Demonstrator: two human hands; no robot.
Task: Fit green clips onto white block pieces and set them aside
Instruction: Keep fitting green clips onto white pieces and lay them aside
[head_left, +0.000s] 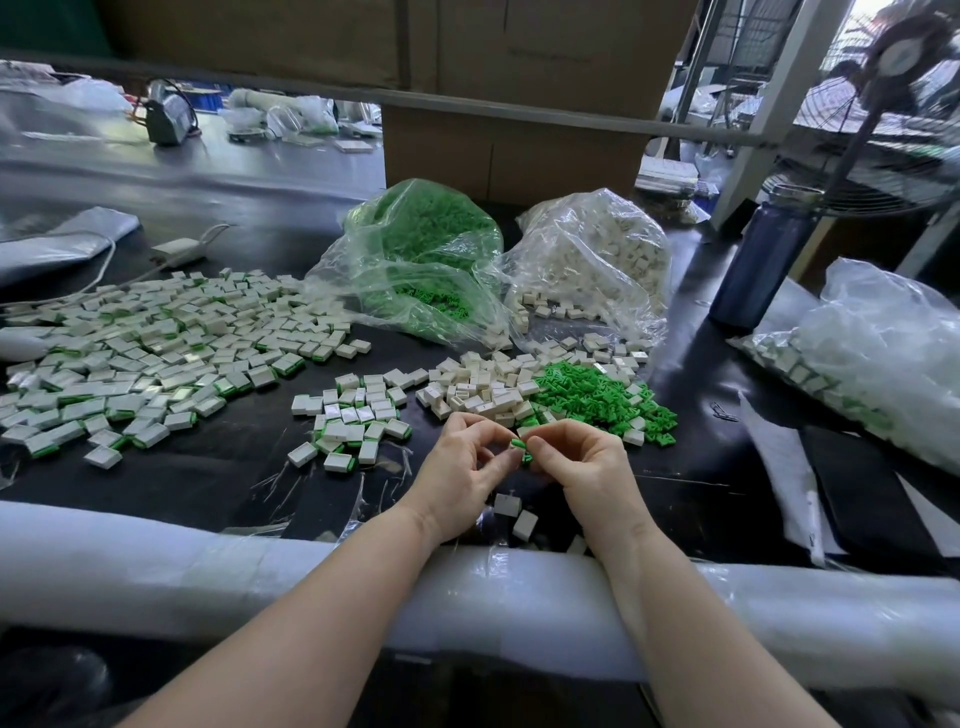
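Two hands meet near the surface's (208, 483) front edge: the left hand (460, 475) and right hand (582, 467) both pinch a green clip (519, 446) between their fingertips. Loose white block pieces (483, 387) and green clips (597, 397) lie heaped just beyond them. Finished pieces (156, 343) spread toward the left edge; two plastic bags (415, 260) sit farther back.
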